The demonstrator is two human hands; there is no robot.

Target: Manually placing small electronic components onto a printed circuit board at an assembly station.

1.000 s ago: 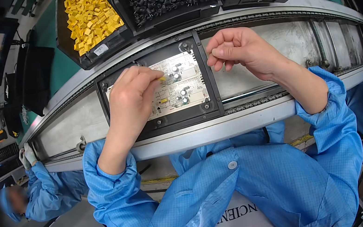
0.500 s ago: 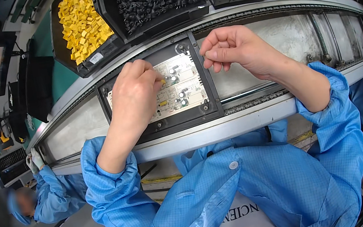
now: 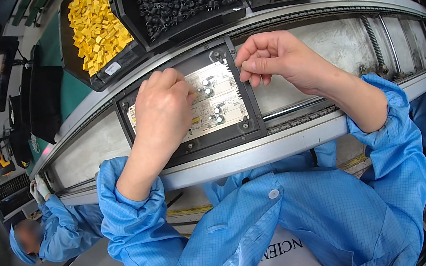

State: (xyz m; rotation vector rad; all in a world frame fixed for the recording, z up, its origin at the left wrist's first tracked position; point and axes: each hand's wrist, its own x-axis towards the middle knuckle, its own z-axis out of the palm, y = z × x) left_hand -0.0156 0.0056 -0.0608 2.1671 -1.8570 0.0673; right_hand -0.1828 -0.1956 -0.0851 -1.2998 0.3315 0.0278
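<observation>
Our left hand (image 3: 161, 107) bends over the printed circuit board (image 3: 229, 100) in a black frame (image 3: 256, 113), fingers bunched (any grip hidden); our right hand (image 3: 273, 58), thumb and forefinger pressed together, hovers by its right edge.

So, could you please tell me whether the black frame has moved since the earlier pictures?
Yes, the black frame has moved slightly right, judged against the leftmost black bin.

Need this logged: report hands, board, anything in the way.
Left hand over circuit board, grip hidden. Right hand curled near black frame's edge, grip unclear. Left hand hides part of board.
</observation>
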